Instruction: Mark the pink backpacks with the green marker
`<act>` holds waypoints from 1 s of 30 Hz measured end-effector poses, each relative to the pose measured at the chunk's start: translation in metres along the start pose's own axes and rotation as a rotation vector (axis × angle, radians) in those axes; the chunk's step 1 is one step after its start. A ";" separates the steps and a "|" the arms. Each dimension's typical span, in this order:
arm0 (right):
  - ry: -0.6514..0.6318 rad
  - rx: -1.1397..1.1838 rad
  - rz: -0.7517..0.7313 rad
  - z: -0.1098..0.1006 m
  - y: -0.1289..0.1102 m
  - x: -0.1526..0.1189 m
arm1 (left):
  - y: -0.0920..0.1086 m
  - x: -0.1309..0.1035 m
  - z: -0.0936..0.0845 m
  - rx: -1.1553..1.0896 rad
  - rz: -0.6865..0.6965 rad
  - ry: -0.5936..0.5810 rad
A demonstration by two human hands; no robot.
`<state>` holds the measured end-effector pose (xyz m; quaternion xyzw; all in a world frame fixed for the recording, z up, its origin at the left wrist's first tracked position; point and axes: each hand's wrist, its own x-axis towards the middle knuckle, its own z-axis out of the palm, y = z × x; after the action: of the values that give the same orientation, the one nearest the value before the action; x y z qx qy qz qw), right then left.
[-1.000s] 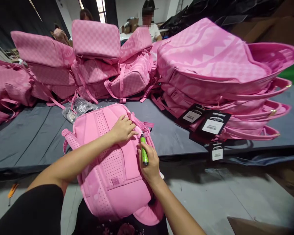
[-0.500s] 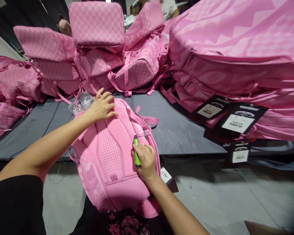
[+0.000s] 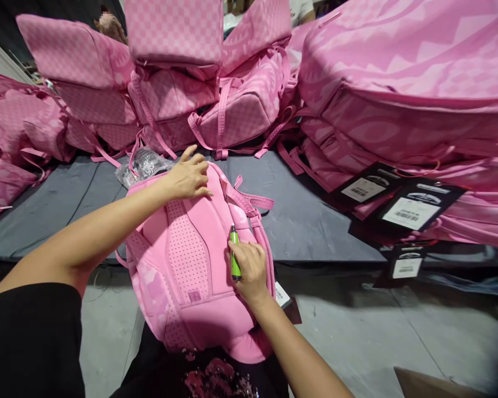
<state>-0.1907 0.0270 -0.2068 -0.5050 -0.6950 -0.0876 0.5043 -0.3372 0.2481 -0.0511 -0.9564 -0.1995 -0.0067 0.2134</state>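
A pink backpack (image 3: 191, 254) stands tilted in front of me, its padded, perforated back panel facing me and its bottom near my lap. Across its upper part lies my left hand (image 3: 190, 176), fingers apart and slightly bent, touching the fabric. My right hand (image 3: 252, 271) is closed around a small green cylinder with black ends (image 3: 234, 254), at the bag's right side. Whether that hand also grips the bag's edge is hidden. A pink strap (image 3: 255, 202) loops out at the upper right. Partly behind the bag, a white label (image 3: 281, 296) shows at the lower right.
Checkered pink bags (image 3: 174, 33) are piled along the back of the grey-covered table (image 3: 315, 232). On the right, a tall stack of pink backpacks (image 3: 398, 110) has black hang tags (image 3: 415, 207) at the table edge. Crumpled clear plastic (image 3: 147, 163) lies behind the backpack.
My left hand has shifted a little to the right across the backpack's top. The right hand keeps hold of the green cylinder in nearly the same spot. The view has moved slightly.
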 end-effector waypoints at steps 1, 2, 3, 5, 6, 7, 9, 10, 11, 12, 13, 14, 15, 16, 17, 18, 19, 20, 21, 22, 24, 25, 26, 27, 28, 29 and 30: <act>0.001 0.004 0.010 0.000 0.000 0.000 | 0.006 -0.003 0.000 -0.015 -0.001 0.000; 0.001 0.010 0.020 0.000 0.001 -0.001 | 0.014 -0.006 0.001 -0.046 0.011 -0.006; -0.001 0.016 0.028 0.000 0.001 -0.001 | 0.020 -0.009 0.002 -0.085 0.031 -0.013; -0.003 0.031 0.036 -0.001 0.001 -0.002 | 0.024 -0.013 0.005 -0.134 0.050 -0.014; -0.002 0.039 0.036 -0.001 0.001 -0.002 | 0.021 -0.014 0.006 -0.131 0.039 -0.010; -0.003 0.046 0.034 -0.001 0.001 -0.002 | 0.015 -0.015 0.007 -0.108 0.007 0.000; -0.008 0.062 0.038 -0.002 0.001 -0.002 | 0.003 -0.015 0.006 -0.047 -0.064 0.011; -0.009 0.078 0.046 -0.003 0.000 -0.002 | 0.002 -0.015 0.005 -0.035 -0.075 0.005; -0.002 0.100 0.065 -0.003 -0.001 -0.001 | 0.004 -0.016 0.004 -0.048 -0.068 -0.005; 0.014 0.131 0.106 -0.005 -0.002 0.000 | 0.010 -0.018 0.003 -0.084 -0.051 -0.013; 0.037 0.177 0.174 -0.006 -0.003 0.002 | 0.020 -0.021 0.003 -0.135 -0.033 -0.015; 0.064 0.241 0.270 -0.007 -0.005 0.004 | 0.033 -0.025 0.003 -0.190 -0.024 -0.007; 0.088 0.316 0.382 -0.009 -0.006 0.008 | 0.046 -0.030 0.004 -0.235 -0.031 0.014; 0.104 0.390 0.493 -0.010 -0.007 0.013 | 0.058 -0.034 0.005 -0.263 -0.048 0.045; 0.109 0.448 0.580 -0.012 -0.008 0.019 | 0.069 -0.039 0.007 -0.273 -0.070 0.083; 0.102 0.478 0.636 -0.013 -0.008 0.026 | 0.078 -0.043 0.009 -0.272 -0.090 0.124; 0.089 0.474 0.658 -0.013 -0.008 0.033 | 0.084 -0.047 0.011 -0.267 -0.105 0.165; 0.069 0.446 0.658 -0.013 -0.007 0.040 | 0.089 -0.050 0.013 -0.263 -0.115 0.201; 0.049 0.416 0.655 -0.013 -0.006 0.046 | 0.092 -0.052 0.016 -0.261 -0.123 0.234; 0.034 0.405 0.664 -0.012 -0.005 0.051 | 0.094 -0.054 0.018 -0.260 -0.131 0.263; 0.039 0.447 0.719 -0.010 -0.004 0.057 | 0.097 -0.057 0.023 -0.260 -0.144 0.304; 0.053 0.479 0.747 -0.009 -0.004 0.059 | 0.098 -0.058 0.025 -0.256 -0.150 0.320; 0.065 0.493 0.761 -0.009 -0.003 0.061 | 0.098 -0.059 0.027 -0.250 -0.154 0.334; 0.064 0.480 0.752 -0.009 -0.003 0.062 | 0.099 -0.060 0.029 -0.243 -0.155 0.344; 0.044 0.437 0.718 -0.009 -0.003 0.064 | 0.100 -0.060 0.030 -0.236 -0.157 0.352; 0.008 0.374 0.669 -0.010 -0.003 0.066 | 0.100 -0.060 0.031 -0.231 -0.160 0.356; -0.036 0.305 0.619 -0.011 -0.003 0.069 | 0.101 -0.060 0.032 -0.229 -0.161 0.360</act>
<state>-0.1849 0.0608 -0.1460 -0.6121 -0.5227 0.1836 0.5643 -0.3560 0.1549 -0.1267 -0.9388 -0.2319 -0.2167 0.1341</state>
